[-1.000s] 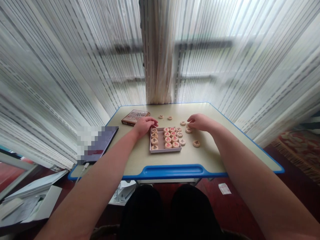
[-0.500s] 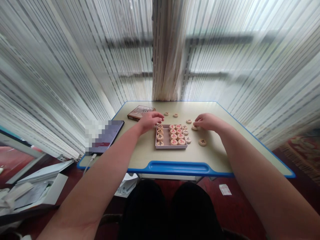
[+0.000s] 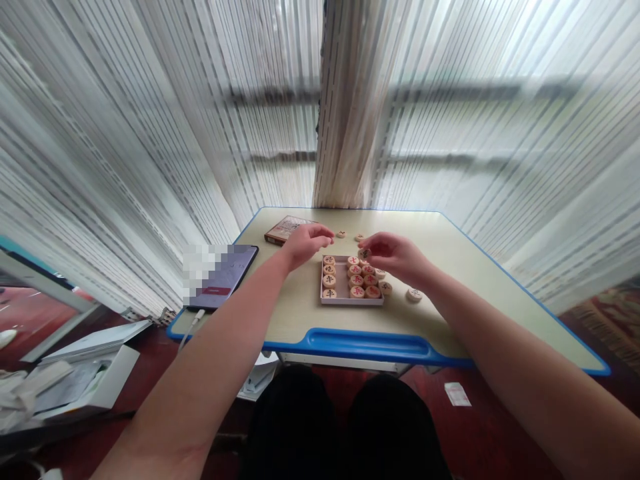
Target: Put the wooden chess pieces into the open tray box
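Note:
Between the thumb and fingers of my right hand (image 3: 393,253) is a round wooden Chinese chess piece (image 3: 365,254), held above the far right part of an open shallow box (image 3: 351,302). Inside the box, black-marked pieces (image 3: 329,281) form a column along the left wall. Red-marked pieces (image 3: 357,281) fill columns on the right, and bare box floor shows between. My left hand (image 3: 307,244) hovers just beyond the box's far left corner, fingers apart and holding nothing. Loose pieces lie beside the box's right wall, among them one piece (image 3: 385,288) close to it.
A printed brown box lid (image 3: 287,229) lies at the back left. A tablet (image 3: 225,277) with a cable rests at the left edge. Farther right lies a loose piece (image 3: 414,294); two others sit at the back. The table (image 3: 280,313) has a blue rim.
My right hand has moved left from the table's right side to over the box, carrying a piece picked up there. My left hand stays near the box. The camera view has shifted slightly.

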### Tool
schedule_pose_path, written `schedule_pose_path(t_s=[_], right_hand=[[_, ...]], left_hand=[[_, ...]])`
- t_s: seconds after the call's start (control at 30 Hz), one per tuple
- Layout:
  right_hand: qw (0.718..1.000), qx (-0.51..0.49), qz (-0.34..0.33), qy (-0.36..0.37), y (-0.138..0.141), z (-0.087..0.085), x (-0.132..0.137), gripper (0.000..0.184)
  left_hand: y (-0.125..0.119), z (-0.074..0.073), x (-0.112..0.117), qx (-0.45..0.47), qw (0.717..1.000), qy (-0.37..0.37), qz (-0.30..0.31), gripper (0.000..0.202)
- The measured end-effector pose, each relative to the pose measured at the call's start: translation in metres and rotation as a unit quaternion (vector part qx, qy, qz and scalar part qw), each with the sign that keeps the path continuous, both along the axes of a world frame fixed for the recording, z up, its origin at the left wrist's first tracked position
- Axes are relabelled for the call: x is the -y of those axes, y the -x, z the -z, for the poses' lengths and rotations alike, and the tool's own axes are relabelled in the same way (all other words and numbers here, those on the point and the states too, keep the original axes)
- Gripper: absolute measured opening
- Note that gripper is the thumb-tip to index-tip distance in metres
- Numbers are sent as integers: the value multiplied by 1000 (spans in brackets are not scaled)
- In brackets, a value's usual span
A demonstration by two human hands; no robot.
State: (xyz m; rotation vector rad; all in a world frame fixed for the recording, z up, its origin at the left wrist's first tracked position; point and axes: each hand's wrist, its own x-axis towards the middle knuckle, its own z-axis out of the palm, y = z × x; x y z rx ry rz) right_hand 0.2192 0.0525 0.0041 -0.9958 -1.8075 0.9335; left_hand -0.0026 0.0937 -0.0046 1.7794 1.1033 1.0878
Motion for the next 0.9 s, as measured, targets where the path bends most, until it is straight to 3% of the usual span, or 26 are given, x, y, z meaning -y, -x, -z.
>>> schedule_pose_path(t_s=[0.13,0.33,0.47,0.6,0.9], right_hand=[[997,52,-49,-1,11,1,12,17],[966,149,-105,-183,30,-2,31,13],[939,186,-128,-260,37,1,35,14],[923,217,-149,-279,39,5,33,16],[907,257,-123,-310,38,7,28,15]], left_hand=[[1,3,-4,-31,999,13,-26,19],[-2,13,-12,-81,997,18,-9,19],[-6,10,-7,-139,989,-41,-10,19],[-9,1,2,-172,980,-96,-2,21],[-7,-2,6,-151,985,-89,0,25]])
